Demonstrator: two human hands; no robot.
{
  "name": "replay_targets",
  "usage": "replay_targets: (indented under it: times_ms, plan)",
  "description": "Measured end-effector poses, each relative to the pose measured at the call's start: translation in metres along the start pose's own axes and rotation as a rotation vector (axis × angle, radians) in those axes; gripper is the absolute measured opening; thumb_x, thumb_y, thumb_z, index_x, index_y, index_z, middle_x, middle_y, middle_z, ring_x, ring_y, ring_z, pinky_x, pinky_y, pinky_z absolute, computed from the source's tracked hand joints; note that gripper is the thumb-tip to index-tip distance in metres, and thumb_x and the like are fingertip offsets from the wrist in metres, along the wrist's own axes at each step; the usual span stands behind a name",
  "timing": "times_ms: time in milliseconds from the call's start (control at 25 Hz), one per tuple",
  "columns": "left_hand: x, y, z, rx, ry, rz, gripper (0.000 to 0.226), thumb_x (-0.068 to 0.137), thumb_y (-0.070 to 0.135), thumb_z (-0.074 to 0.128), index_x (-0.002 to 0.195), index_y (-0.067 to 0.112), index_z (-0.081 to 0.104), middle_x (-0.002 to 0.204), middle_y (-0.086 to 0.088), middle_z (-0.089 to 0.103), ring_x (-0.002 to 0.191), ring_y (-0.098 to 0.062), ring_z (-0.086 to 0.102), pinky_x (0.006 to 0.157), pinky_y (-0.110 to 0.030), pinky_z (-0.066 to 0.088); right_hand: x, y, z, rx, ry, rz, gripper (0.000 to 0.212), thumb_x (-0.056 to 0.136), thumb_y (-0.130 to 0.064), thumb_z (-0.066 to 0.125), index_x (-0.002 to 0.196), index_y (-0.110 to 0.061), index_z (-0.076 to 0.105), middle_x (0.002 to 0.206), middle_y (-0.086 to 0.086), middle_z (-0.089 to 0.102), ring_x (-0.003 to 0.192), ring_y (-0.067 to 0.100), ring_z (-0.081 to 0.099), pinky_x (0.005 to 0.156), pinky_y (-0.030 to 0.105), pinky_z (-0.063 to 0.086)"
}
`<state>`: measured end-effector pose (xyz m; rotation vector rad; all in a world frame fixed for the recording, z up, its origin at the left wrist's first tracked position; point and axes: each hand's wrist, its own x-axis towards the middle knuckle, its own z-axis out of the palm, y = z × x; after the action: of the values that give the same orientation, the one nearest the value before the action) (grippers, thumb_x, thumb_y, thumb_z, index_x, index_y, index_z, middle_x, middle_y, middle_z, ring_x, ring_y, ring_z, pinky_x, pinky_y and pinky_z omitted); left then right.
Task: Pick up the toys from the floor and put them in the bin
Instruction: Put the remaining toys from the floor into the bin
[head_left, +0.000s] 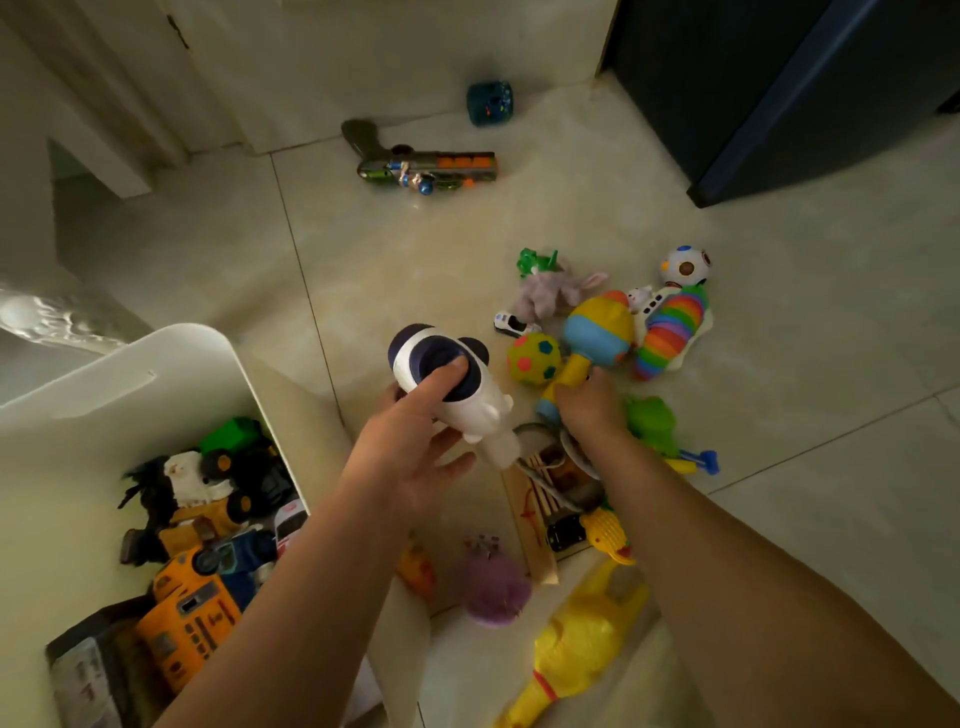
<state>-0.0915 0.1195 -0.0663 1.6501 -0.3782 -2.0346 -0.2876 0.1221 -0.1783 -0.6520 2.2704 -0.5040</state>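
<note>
My left hand (410, 447) grips a white and dark blue panda-shaped toy (447, 384), held in the air just right of the white bin (171, 364). The bin at the lower left holds several toy vehicles, among them a yellow one (192, 618). My right hand (587, 405) is closed around the yellow handle of a colourful toy hammer (597, 332) that lies in the toy pile on the floor. Around it lie a spotted yellow ball (534, 358), a rainbow slug (670, 332) and a green frog toy (652, 421).
A toy gun (426, 166) and a teal cube (489, 104) lie farther off near the wall. A yellow rubber chicken (582, 644), a purple fuzzy toy (493, 587) and a wooden toy (540, 504) lie close under my arms. A dark cabinet (805, 93) stands at the upper right.
</note>
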Motion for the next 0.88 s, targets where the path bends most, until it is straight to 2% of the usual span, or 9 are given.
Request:
replay_targets:
  times_ms: [80, 160, 320, 440, 520, 600, 720, 800, 880]
  plan:
    - [0.003, 0.004, -0.003, 0.007, 0.024, 0.009, 0.052, 0.076, 0.036, 0.078, 0.122, 0.027, 0.056, 0.115, -0.002, 0.067, 0.097, -0.023, 0.067, 0.080, -0.042, 0.055, 0.011, -0.006, 0.009, -0.108, -0.019, 0.042, 0.042, 0.090, -0.024, 0.057, 0.128, -0.006, 0.051, 0.132, 0.016, 0.056, 0.118, 0.037, 0.055, 0.093, 0.043, 0.046]
    - [0.003, 0.006, -0.004, -0.023, 0.041, 0.005, 0.050, 0.077, 0.034, 0.077, 0.122, 0.026, 0.056, 0.113, -0.003, 0.066, 0.098, -0.024, 0.066, 0.079, -0.042, 0.055, 0.018, -0.008, 0.011, -0.034, -0.034, 0.116, 0.044, 0.085, -0.022, 0.066, 0.123, -0.003, 0.053, 0.128, 0.017, 0.058, 0.112, 0.034, 0.058, 0.091, 0.043, 0.049]
    - [-0.001, 0.007, -0.005, -0.009, 0.019, 0.009, 0.047, 0.077, 0.036, 0.077, 0.119, 0.025, 0.058, 0.110, -0.004, 0.069, 0.098, -0.025, 0.067, 0.077, -0.040, 0.056, 0.012, -0.009, -0.006, 0.515, -0.169, 0.247, 0.032, 0.087, -0.019, 0.066, 0.116, -0.008, 0.057, 0.115, 0.013, 0.062, 0.090, 0.025, 0.057, 0.070, 0.035, 0.049]
    - [-0.012, 0.012, -0.008, -0.005, -0.057, 0.069, 0.053, 0.075, 0.038, 0.078, 0.122, 0.024, 0.058, 0.115, -0.005, 0.069, 0.099, -0.026, 0.069, 0.077, -0.040, 0.056, -0.017, -0.015, -0.032, 0.924, -0.355, 0.242, 0.025, 0.093, -0.015, 0.058, 0.118, -0.011, 0.054, 0.099, 0.005, 0.061, 0.086, 0.018, 0.059, 0.068, 0.029, 0.048]
    - [-0.030, 0.017, -0.010, -0.023, -0.119, 0.124, 0.051, 0.079, 0.038, 0.073, 0.125, 0.021, 0.057, 0.119, -0.006, 0.067, 0.102, -0.025, 0.068, 0.075, -0.036, 0.056, -0.045, -0.017, -0.043, 1.018, -0.498, 0.179, 0.020, 0.093, -0.010, 0.055, 0.113, -0.008, 0.057, 0.103, 0.009, 0.063, 0.091, 0.021, 0.060, 0.078, 0.032, 0.050]
    - [-0.053, 0.025, -0.016, -0.026, -0.186, 0.176, 0.047, 0.085, 0.037, 0.066, 0.127, 0.017, 0.058, 0.122, -0.008, 0.066, 0.106, -0.026, 0.066, 0.081, -0.036, 0.055, -0.077, -0.029, -0.051, 1.042, -0.670, 0.068, 0.023, 0.084, -0.006, 0.060, 0.106, -0.007, 0.057, 0.106, 0.014, 0.060, 0.097, 0.025, 0.058, 0.086, 0.037, 0.049]
    - [-0.097, 0.044, -0.044, -0.039, -0.272, 0.287, 0.052, 0.082, 0.041, 0.065, 0.127, 0.016, 0.061, 0.128, -0.014, 0.063, 0.109, -0.028, 0.064, 0.097, -0.044, 0.050, -0.134, -0.069, -0.062, 1.044, -0.827, -0.130, 0.033, 0.057, 0.001, 0.061, 0.084, -0.011, 0.047, 0.080, 0.010, 0.050, 0.078, 0.022, 0.053, 0.078, 0.035, 0.050]
    - [-0.129, 0.058, -0.075, -0.091, -0.281, 0.403, 0.051, 0.082, 0.041, 0.062, 0.127, 0.015, 0.062, 0.125, -0.016, 0.063, 0.108, -0.029, 0.062, 0.095, -0.043, 0.049, -0.179, -0.099, -0.066, 0.994, -0.839, -0.237, 0.028, 0.058, 0.004, 0.053, 0.081, -0.010, 0.048, 0.069, 0.006, 0.055, 0.068, 0.019, 0.058, 0.074, 0.033, 0.054]
    - [-0.153, 0.068, -0.113, -0.105, -0.267, 0.480, 0.047, 0.085, 0.039, 0.058, 0.125, 0.015, 0.064, 0.120, -0.016, 0.064, 0.108, -0.028, 0.060, 0.093, -0.043, 0.047, -0.219, -0.119, -0.061, 0.887, -0.859, -0.323, 0.029, 0.062, 0.006, 0.053, 0.087, -0.009, 0.052, 0.068, 0.006, 0.060, 0.069, 0.022, 0.063, 0.073, 0.035, 0.055]
